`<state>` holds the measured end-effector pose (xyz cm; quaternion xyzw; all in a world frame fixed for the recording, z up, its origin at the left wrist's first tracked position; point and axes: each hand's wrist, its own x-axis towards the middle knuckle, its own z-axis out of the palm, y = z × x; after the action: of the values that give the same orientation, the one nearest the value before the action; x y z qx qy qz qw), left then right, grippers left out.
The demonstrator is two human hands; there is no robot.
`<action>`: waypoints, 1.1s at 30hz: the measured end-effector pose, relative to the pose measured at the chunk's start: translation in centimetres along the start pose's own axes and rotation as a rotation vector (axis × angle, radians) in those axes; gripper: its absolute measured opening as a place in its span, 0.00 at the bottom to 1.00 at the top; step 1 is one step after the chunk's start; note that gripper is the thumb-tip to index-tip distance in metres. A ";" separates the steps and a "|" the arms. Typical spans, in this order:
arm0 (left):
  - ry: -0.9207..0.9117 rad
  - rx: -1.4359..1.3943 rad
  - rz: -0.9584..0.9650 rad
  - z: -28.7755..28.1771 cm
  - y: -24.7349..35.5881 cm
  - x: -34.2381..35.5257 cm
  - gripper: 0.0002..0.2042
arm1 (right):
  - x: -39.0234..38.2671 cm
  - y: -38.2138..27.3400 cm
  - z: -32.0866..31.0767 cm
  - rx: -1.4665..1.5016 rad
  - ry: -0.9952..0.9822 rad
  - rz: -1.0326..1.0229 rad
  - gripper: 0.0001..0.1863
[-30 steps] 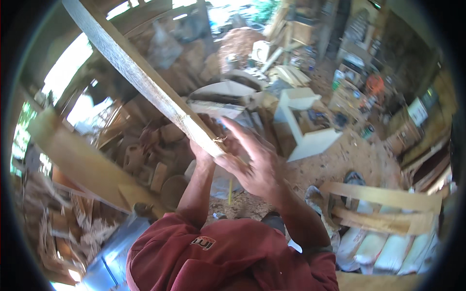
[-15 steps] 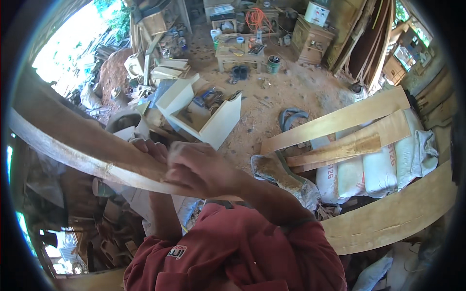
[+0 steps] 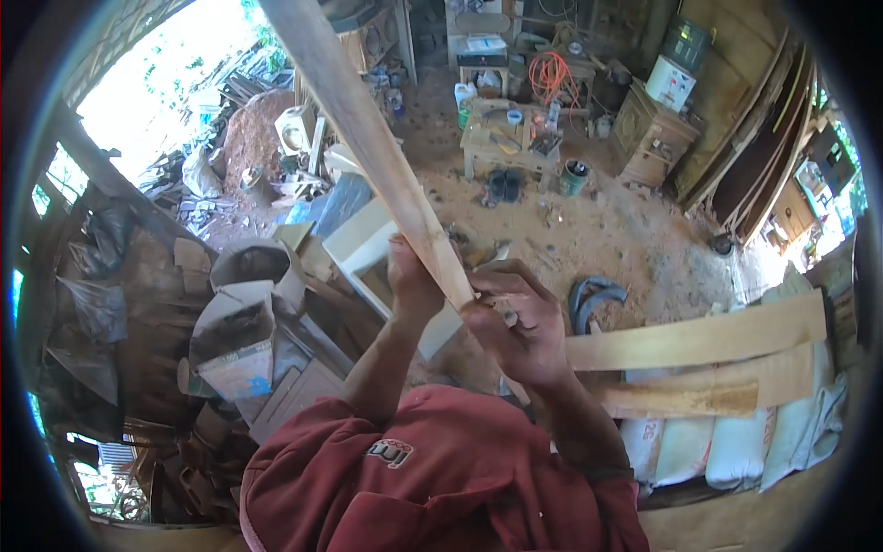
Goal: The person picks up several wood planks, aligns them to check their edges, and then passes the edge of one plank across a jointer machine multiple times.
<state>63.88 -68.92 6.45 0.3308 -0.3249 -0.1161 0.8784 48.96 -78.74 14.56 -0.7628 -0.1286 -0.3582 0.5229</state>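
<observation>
A long, pale wooden board (image 3: 386, 175) slants from the top of the view down to a narrow near end before my chest. My left hand (image 3: 411, 281) is closed on its left edge, a little way up from that end, thumb upward. At the near end my right hand (image 3: 520, 322) has its fingers curled and its thumb against the wood. A small light piece shows among the right fingers; what it is I cannot make out. The underside of the board and some fingers are hidden.
Two loose planks (image 3: 699, 336) lie across white sacks (image 3: 736, 446) on the right. Beyond the board sits a pale open wooden box (image 3: 363, 235). Cardboard boxes (image 3: 235, 336) crowd the left. A low work table (image 3: 474, 152) and a wooden cabinet (image 3: 653, 138) stand farther back.
The board has swung from lying across the left to pointing away from me. My right hand has moved right and down to its near end; my left hand has shifted right along with it.
</observation>
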 end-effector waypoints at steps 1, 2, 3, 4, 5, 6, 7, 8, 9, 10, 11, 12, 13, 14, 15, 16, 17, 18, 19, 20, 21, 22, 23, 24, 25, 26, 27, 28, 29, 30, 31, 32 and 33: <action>-0.009 -0.182 -0.023 1.0 -0.6 1.8 0.22 | 1.3 1.3 -0.3 -0.031 0.017 -0.035 0.16; -0.007 -0.164 -0.023 0.5 -1.4 3.8 0.22 | 2.5 2.5 -0.8 -0.063 0.036 -0.069 0.15; 0.002 -0.150 -0.034 -0.1 -2.4 5.0 0.21 | 3.4 3.5 -1.3 -0.097 0.054 -0.089 0.13; 0.011 -0.137 -0.046 -0.7 -3.6 6.2 0.21 | 4.2 4.7 -1.9 -0.131 0.075 -0.107 0.09; 0.019 -0.165 -0.055 -1.2 -5.0 7.3 0.21 | 5.0 5.8 -2.5 -0.165 0.095 -0.123 0.05; 0.026 -0.201 -0.062 -1.4 -6.8 8.9 0.21 | 5.8 7.4 -3.5 -0.209 0.112 -0.141 0.04; 0.049 -0.160 -0.070 -1.5 -8.5 10.6 0.23 | 6.4 9.3 -4.4 -0.172 0.223 -0.125 0.05; 0.066 -0.120 -0.084 -1.4 -10.1 12.3 0.24 | 6.9 11.5 -5.2 -0.136 0.333 -0.108 0.05; 0.088 -0.078 -0.093 -1.3 -11.6 14.1 0.26 | 7.3 14.0 -6.1 -0.088 0.442 -0.094 0.06; 0.125 0.000 -0.078 -1.0 -12.8 15.8 0.27 | 6.9 16.7 -7.8 0.186 0.560 0.005 0.06; 0.150 0.055 -0.069 -1.2 -14.7 17.7 0.28 | 6.6 19.2 -10.2 0.462 0.675 0.106 0.06; 0.182 0.124 -0.062 -1.8 -16.4 19.5 0.29 | 7.6 20.1 -12.3 0.531 0.812 0.247 0.06; 0.225 0.205 -0.050 -2.9 -17.7 21.1 0.30 | 8.7 21.2 -14.6 0.606 0.940 0.394 0.05; 0.255 0.121 -0.065 -2.8 -19.7 23.0 0.30 | 5.5 26.6 -19.3 -0.156 0.863 0.335 0.06; 0.253 -0.069 -0.070 -3.5 -21.6 25.1 0.28 | 4.2 29.0 -25.0 0.097 0.935 0.317 0.06; 0.254 -0.263 -0.080 -4.2 -23.9 27.2 0.27 | 2.6 31.7 -30.8 0.343 1.021 0.288 0.07; 0.211 -0.595 -0.100 -5.5 -26.8 29.6 0.25 | 0.4 33.8 -37.2 0.310 1.073 0.239 0.08; -0.023 -0.337 -0.050 -7.7 -27.9 32.6 0.23 | -2.0 36.1 -43.4 0.153 1.066 0.195 0.09; -0.253 -0.085 0.002 -10.0 -29.2 35.5 0.22 | -5.0 38.1 -49.6 -0.055 1.053 0.161 0.12; -0.207 -0.093 0.008 -11.7 -30.8 37.8 0.21 | -8.4 40.0 -55.4 -0.313 1.028 0.156 0.14; -0.169 -0.112 0.014 -13.1 -33.0 40.3 0.20 | -11.3 42.4 -60.4 -0.592 0.974 0.171 0.17; -0.128 -0.158 0.012 -13.5 -36.9 42.5 0.19 | -14.5 44.5 -64.7 -0.899 0.899 0.242 0.19; -0.085 -0.213 -0.006 -12.6 -41.7 44.3 0.19 | -17.8 46.3 -68.2 -1.412 0.776 0.541 0.19; -0.104 -0.190 -0.029 -10.7 -43.8 45.5 0.20 | -18.4 48.7 -68.0 -1.695 0.504 0.616 0.17; -0.117 -0.169 -0.046 -7.8 -44.9 46.3 0.22 | -16.5 49.7 -68.6 -1.130 0.632 1.179 0.15; -0.174 -0.222 -0.085 -4.8 -46.6 47.1 0.25 | -14.9 51.4 -67.6 -1.311 0.553 1.121 0.20; -0.237 -0.288 -0.113 -2.0 -49.5 48.6 0.27 | -13.6 52.5 -66.9 -1.514 0.489 1.065 0.28; -0.328 -0.280 -0.125 0.6 -53.5 50.1 0.29 | -10.7 53.5 -67.0 -1.469 0.531 0.898 0.32; -0.224 -0.219 -0.066 3.3 -56.9 51.0 0.29 | -7.6 54.5 -67.0 -1.413 0.555 0.731 0.35; 0.032 0.060 0.064 5.4 -60.0 51.7 0.29 | -0.8 53.8 -64.7 -1.031 0.655 0.795 0.35; 0.250 0.472 0.127 7.7 -63.5 52.4 0.30 | 3.1 53.3 -63.8 -0.594 0.688 0.831 0.37; 0.312 0.904 0.154 10.0 -66.8 53.2 0.32 | 7.6 52.2 -63.9 -0.640 0.561 0.681 0.37; 0.098 1.574 0.640 12.4 -69.6 53.9 0.38 | 11.1 52.6 -63.8 -0.694 0.486 0.582 0.37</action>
<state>97.73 -150.28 -5.54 0.7420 -0.3503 0.4121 0.3961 60.58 -159.58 -2.49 -0.7902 0.3408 -0.3865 0.3318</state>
